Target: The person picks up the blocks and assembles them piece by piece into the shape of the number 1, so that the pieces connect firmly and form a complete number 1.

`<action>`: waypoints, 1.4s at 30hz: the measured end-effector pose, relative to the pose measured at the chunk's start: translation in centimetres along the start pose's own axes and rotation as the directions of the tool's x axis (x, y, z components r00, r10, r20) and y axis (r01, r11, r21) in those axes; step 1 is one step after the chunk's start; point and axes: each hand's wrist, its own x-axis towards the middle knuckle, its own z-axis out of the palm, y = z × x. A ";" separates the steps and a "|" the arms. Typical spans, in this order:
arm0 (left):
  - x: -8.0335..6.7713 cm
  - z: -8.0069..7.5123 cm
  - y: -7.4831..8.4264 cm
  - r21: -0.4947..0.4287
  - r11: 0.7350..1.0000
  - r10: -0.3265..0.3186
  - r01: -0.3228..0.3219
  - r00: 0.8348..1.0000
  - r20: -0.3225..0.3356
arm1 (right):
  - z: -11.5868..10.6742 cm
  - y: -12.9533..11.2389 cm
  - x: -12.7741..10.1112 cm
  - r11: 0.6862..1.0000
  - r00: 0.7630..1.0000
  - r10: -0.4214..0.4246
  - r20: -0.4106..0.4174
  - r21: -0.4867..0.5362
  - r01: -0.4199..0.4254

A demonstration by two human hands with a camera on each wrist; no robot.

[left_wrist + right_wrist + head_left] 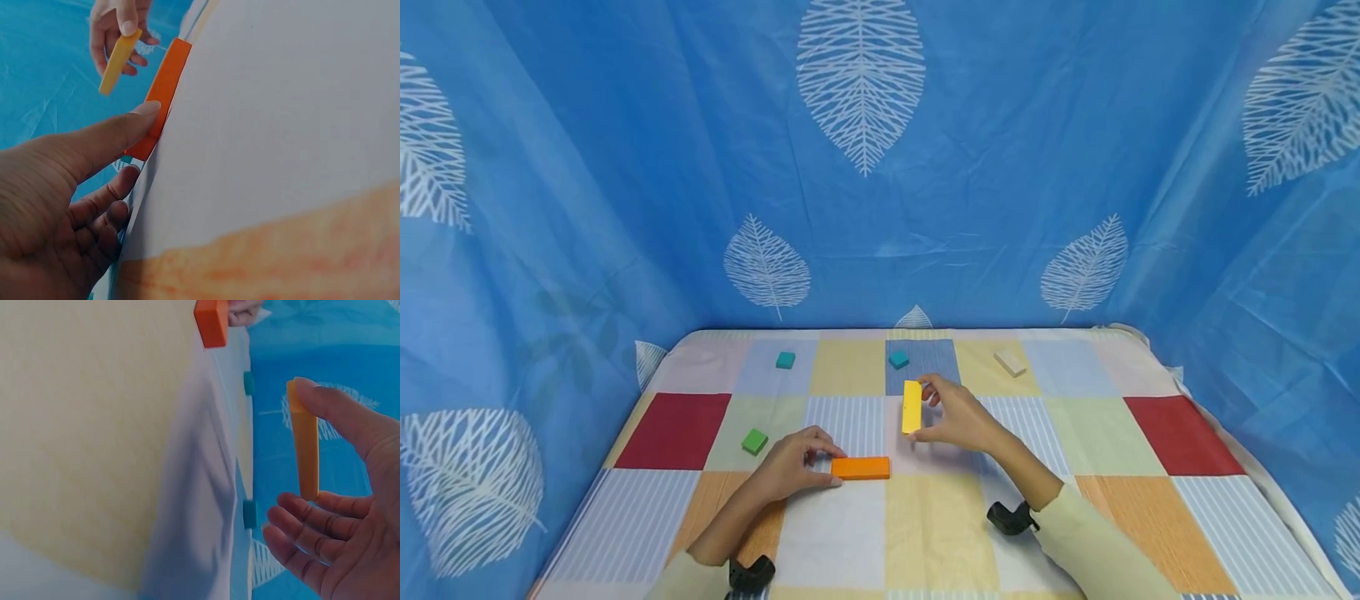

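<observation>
The left hand holds one end of a flat orange rectangular block in a narrow grip, thumb on the near side and a fingertip on the far side. That block lies crosswise just to the right of this hand, apparently resting on the patchwork cloth over the counter; whether it is slightly raised, I cannot tell. The right hand spans a yellow rectangular block end to end in a wider grip, thumb at the near end and fingers at the far end. The right wrist view shows it clear of the cloth. It sits to the left of its palm, beyond the orange block and apart from it.

A green block lies just left of the left hand. One teal block is well beyond the left hand, another teal block just beyond the yellow one, and a beige block beyond the right hand, off to its right.

The work looks only partly done: two blocks are in hand, neither yet released, while the other four lie scattered and untouched, and no two blocks meet.
</observation>
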 end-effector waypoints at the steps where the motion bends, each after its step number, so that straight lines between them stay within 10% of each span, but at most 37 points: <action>1: 0.0 -0.1 0.0 -0.019 1.000 0.011 -0.011 1.000 0.007 | 0.2 -0.1 0.2 1.000 1.000 -0.009 0.002 0.000 0.009; 10: 0.1 -0.8 -0.6 -0.197 0.978 0.086 -0.076 0.995 0.045 | 2.0 -0.8 1.8 0.999 0.999 -0.032 0.038 0.010 0.031; 31: 0.1 -0.5 -0.2 -0.205 0.979 0.010 0.003 0.998 0.059 | 3.9 -1.1 3.3 0.995 0.990 -0.011 0.143 -0.101 0.025; 37: -0.3 -1.5 2.2 -0.219 0.976 0.009 0.004 0.998 0.060 | 3.1 -1.4 3.8 1.000 0.974 0.029 0.226 -0.015 -0.026; 42: 0.1 -0.9 0.1 -0.217 0.976 0.022 -0.007 0.997 0.070 | 3.0 -0.6 4.4 0.996 0.979 0.009 0.204 0.088 -0.027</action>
